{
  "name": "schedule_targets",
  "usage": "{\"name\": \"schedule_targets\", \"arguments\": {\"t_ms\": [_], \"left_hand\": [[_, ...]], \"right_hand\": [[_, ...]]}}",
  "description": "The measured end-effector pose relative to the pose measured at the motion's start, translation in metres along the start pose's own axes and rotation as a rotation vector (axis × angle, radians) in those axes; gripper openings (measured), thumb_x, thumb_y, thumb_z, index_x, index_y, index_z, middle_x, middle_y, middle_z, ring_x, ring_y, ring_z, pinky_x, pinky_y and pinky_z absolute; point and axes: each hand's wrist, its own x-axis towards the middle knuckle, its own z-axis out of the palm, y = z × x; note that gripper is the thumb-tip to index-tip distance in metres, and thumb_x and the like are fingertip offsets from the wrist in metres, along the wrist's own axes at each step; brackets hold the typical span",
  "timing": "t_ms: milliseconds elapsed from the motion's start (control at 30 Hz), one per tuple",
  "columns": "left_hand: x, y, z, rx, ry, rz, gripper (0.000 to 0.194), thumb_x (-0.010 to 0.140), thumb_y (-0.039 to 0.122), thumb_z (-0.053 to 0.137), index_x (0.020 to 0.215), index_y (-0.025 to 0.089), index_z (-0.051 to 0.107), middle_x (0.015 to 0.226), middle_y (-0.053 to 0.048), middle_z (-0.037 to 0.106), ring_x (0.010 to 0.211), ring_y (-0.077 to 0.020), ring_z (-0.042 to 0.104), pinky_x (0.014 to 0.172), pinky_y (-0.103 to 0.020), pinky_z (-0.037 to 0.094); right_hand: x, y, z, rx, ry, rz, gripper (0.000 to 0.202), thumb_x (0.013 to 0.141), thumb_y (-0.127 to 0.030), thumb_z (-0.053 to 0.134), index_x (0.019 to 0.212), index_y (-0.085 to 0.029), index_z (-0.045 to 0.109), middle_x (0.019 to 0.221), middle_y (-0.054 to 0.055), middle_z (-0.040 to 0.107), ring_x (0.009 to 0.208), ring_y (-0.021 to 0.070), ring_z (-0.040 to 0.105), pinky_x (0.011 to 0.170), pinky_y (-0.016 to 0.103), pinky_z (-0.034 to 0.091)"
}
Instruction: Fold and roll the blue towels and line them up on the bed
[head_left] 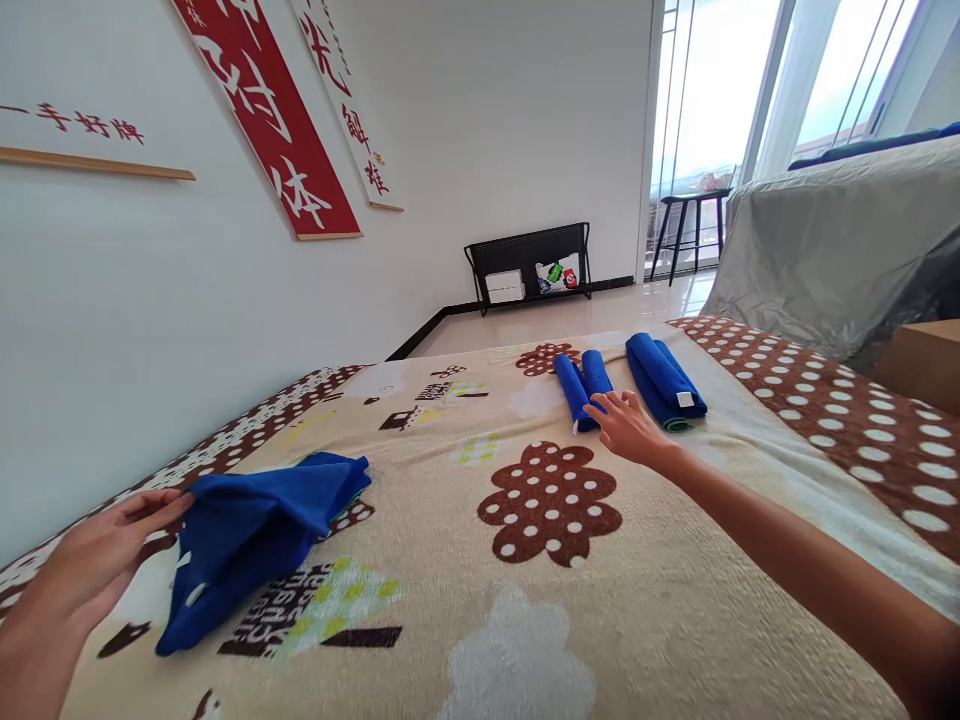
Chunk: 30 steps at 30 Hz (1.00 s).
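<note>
My left hand [112, 555] pinches the upper left corner of a blue cloth [255, 520], which lies loosely spread and partly lifted, with small white tags near its left edge. On the right, my right hand [628, 425] reaches over the near end of a pair of rolled blue cloths [574, 392]. Its fingers are bent and apart, and they cover part of the right roll; whether they press on it is hard to tell. Just beyond that hand lies a thicker rolled blue cloth [666, 380] with a white tag and a green edge.
A patterned cream blanket [420, 560] with a brown dotted border covers the surface under everything. A white wall with hanging scrolls [285, 130] rises at left. Farther back stand a black rack [529, 265] and a stool [694, 215]. Sheeted furniture [825, 240] and a cardboard box [922, 365] are at right.
</note>
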Motion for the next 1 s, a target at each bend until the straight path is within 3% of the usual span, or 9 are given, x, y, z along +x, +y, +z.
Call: {"name": "schedule_targets", "arguments": {"t_ms": [67, 133, 267, 400, 467, 533, 667, 767, 1000], "left_hand": [[-0.012, 0.025, 0.016, -0.188, 0.124, -0.019, 0.035, 0.055, 0.041, 0.089, 0.074, 0.026, 0.064, 0.072, 0.009, 0.063, 0.068, -0.0098, 0.055, 0.055, -0.015, 0.050], [-0.032, 0.053, 0.041, -0.327, 0.133, 0.017, 0.028, 0.060, 0.031, 0.087, 0.077, 0.027, 0.065, 0.074, 0.008, 0.062, 0.067, -0.0087, 0.053, 0.055, -0.013, 0.050], [-0.086, 0.107, 0.105, -0.489, -0.066, -0.011, 0.026, 0.065, 0.030, 0.085, 0.083, 0.027, 0.066, 0.075, 0.005, 0.061, 0.065, -0.0114, 0.052, 0.050, -0.017, 0.049], [-0.150, 0.142, 0.171, -0.618, -0.306, -0.014, 0.028, 0.069, 0.037, 0.084, 0.089, 0.027, 0.066, 0.082, 0.001, 0.062, 0.069, -0.0142, 0.056, 0.056, -0.023, 0.053], [-0.178, 0.146, 0.200, -0.593, -0.514, -0.015, 0.026, 0.075, 0.040, 0.079, 0.090, 0.026, 0.063, 0.084, 0.000, 0.061, 0.073, -0.0149, 0.058, 0.061, -0.024, 0.054], [-0.200, 0.142, 0.225, -0.495, -0.701, 0.022, 0.024, 0.083, 0.043, 0.071, 0.096, 0.025, 0.062, 0.093, -0.001, 0.062, 0.084, -0.0163, 0.061, 0.070, -0.026, 0.054], [-0.225, 0.124, 0.255, -0.427, -0.879, 0.171, 0.037, 0.086, 0.037, 0.071, 0.119, 0.029, 0.056, 0.123, -0.004, 0.061, 0.115, -0.0204, 0.058, 0.095, -0.030, 0.051], [-0.230, 0.116, 0.264, -0.445, -0.885, 0.232, 0.049, 0.082, 0.030, 0.075, 0.126, 0.032, 0.052, 0.131, -0.003, 0.060, 0.123, -0.0210, 0.056, 0.101, -0.032, 0.049], [-0.226, 0.107, 0.268, -0.212, -0.692, 0.416, 0.044, 0.090, 0.025, 0.056, 0.134, 0.026, 0.056, 0.132, -0.005, 0.063, 0.122, -0.0241, 0.059, 0.098, -0.036, 0.054]], "right_hand": [[0.003, -0.012, -0.005, 0.087, 0.012, -0.003, 0.043, 0.081, -0.008, 0.052, 0.123, -0.013, 0.061, 0.133, 0.019, 0.053, 0.117, 0.0328, 0.047, 0.102, 0.049, 0.024], [0.007, -0.033, -0.012, 0.193, 0.022, -0.008, 0.038, 0.083, -0.008, 0.051, 0.119, -0.013, 0.063, 0.130, 0.019, 0.056, 0.116, 0.0318, 0.049, 0.101, 0.050, 0.027], [0.013, -0.092, -0.043, 0.442, -0.041, -0.102, 0.025, 0.094, -0.019, 0.049, 0.114, -0.020, 0.065, 0.110, 0.007, 0.068, 0.099, 0.0183, 0.061, 0.089, 0.034, 0.042], [0.011, -0.145, -0.090, 0.912, -0.283, -0.318, 0.031, 0.092, -0.040, 0.060, 0.120, -0.027, 0.062, 0.102, -0.003, 0.071, 0.081, 0.0091, 0.065, 0.069, 0.020, 0.047], [0.007, -0.159, -0.106, 1.190, -0.329, -0.253, 0.039, 0.077, -0.037, 0.075, 0.111, -0.023, 0.064, 0.094, -0.002, 0.071, 0.077, 0.0118, 0.064, 0.065, 0.021, 0.047], [0.001, -0.163, -0.109, 1.316, -0.267, -0.084, 0.026, 0.068, -0.029, 0.078, 0.089, -0.019, 0.065, 0.080, -0.002, 0.068, 0.071, 0.0131, 0.061, 0.061, 0.023, 0.045], [-0.007, -0.155, -0.094, 1.410, -0.196, 0.072, 0.008, 0.076, -0.024, 0.063, 0.074, -0.018, 0.059, 0.070, -0.002, 0.063, 0.065, 0.0129, 0.058, 0.061, 0.025, 0.046], [-0.008, -0.146, -0.089, 1.467, -0.179, 0.079, 0.014, 0.078, -0.031, 0.064, 0.081, -0.018, 0.060, 0.076, -0.001, 0.063, 0.075, 0.0147, 0.060, 0.070, 0.028, 0.049], [-0.018, -0.148, -0.106, 1.399, -0.252, -0.013, 0.032, 0.075, -0.035, 0.075, 0.099, -0.017, 0.062, 0.094, 0.002, 0.066, 0.084, 0.0158, 0.061, 0.073, 0.027, 0.048]]}}
